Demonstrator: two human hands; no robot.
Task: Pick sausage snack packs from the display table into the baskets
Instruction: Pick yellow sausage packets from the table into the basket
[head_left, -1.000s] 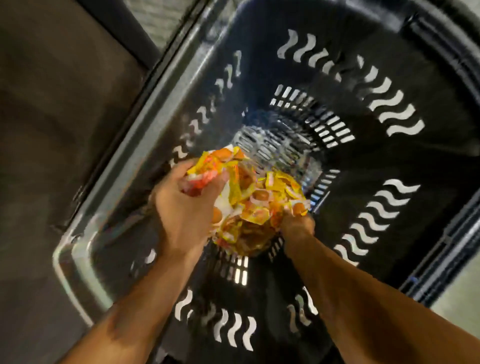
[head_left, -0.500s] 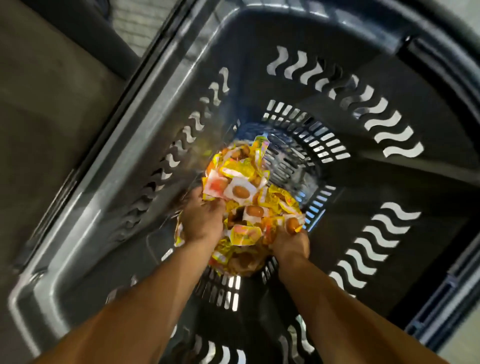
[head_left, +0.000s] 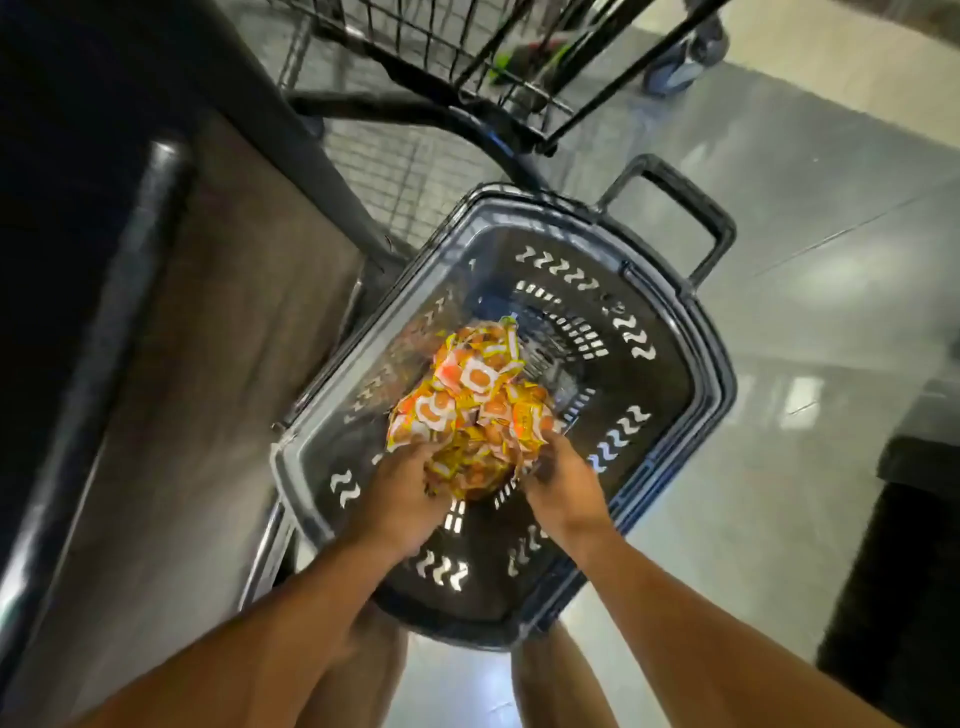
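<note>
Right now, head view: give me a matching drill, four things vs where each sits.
Things:
1. snack packs
2. black basket
3. wire cart
4. basket handle

Places:
A. top of the frame, beyond the basket
B. on the floor, beside the display table
C. sticking out at the basket's far end
D. bunched between left hand and right hand, over the basket

Pairs: 1-D, 2-B, 3-A, 4-C

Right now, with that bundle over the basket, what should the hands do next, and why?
Probably loosen both hands: the left hand and right hand hold the sausage snack packs inside the black basket, so they would drop in.
</note>
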